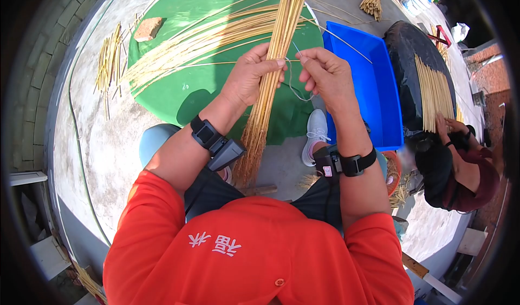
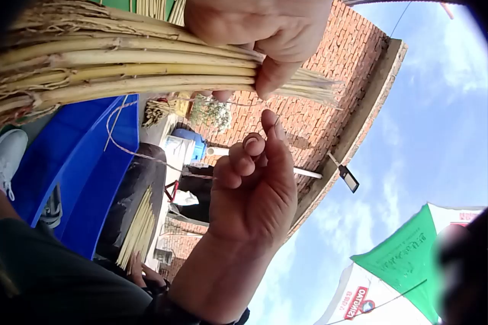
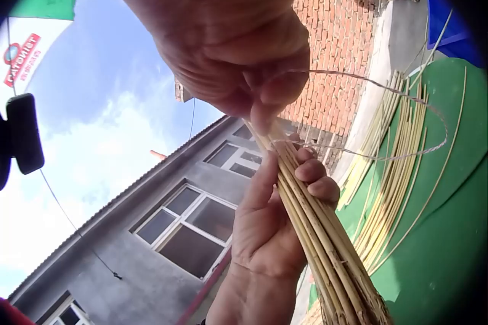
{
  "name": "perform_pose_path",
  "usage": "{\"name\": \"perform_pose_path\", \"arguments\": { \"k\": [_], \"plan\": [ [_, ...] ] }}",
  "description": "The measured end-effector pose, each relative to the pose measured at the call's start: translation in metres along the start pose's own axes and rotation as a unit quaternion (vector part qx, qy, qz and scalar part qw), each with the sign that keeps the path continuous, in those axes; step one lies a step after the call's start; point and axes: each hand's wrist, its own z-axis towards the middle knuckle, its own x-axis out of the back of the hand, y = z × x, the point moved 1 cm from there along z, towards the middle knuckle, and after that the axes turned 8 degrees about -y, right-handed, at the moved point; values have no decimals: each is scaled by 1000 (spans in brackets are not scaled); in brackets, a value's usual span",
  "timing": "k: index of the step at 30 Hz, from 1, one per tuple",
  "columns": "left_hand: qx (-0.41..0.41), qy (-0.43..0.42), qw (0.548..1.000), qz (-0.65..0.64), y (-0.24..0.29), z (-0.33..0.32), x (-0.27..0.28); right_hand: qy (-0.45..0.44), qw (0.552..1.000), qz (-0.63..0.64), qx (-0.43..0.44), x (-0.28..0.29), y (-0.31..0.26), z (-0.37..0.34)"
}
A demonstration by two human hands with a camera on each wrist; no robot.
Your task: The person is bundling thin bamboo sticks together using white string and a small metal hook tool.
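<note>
A bundle of dry straw stalks [image 1: 264, 107] slants in front of the body, its rough root ends pointing down toward the lap. My left hand [image 1: 245, 79] grips it around the middle, thumb lying across the stalks. Close beside it on the right, my right hand [image 1: 331, 80] pinches a thin needle [image 1: 296, 47] between thumb and forefinger, tip upward. A thin cord [image 1: 292, 90] runs from the bundle by the left thumb, hangs in a loose loop and rises to the right hand. In the right wrist view the cord [image 3: 374, 81] makes a wide loop beside the bundle [image 3: 324, 245].
A green round surface [image 1: 189, 77] with loose stalks [image 1: 200, 41] and a brick [image 1: 148, 29] lies ahead. On the right stand a blue tray [image 1: 368, 88] and a black-covered mound [image 1: 403, 50]. Another person [image 1: 460, 169] there touches a row of stalks [image 1: 435, 94].
</note>
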Motion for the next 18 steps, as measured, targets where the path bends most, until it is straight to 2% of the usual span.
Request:
{"name": "perform_pose_path", "arguments": {
  "k": [4,9,12,18],
  "plan": [
    [0,-5,1000,2,2,-1,-3,-10,1000,-9,4,-2,0,0],
    [-2,-3,1000,-1,2,-1,-2,67,995,-14,72,-4,8,4],
    [-2,-4,1000,0,2,-1,-2,46,998,-11,46,-2,2,1],
    [0,-2,1000,7,1,-1,-2,36,998,-19,47,-4,2,0]
  ]
}}
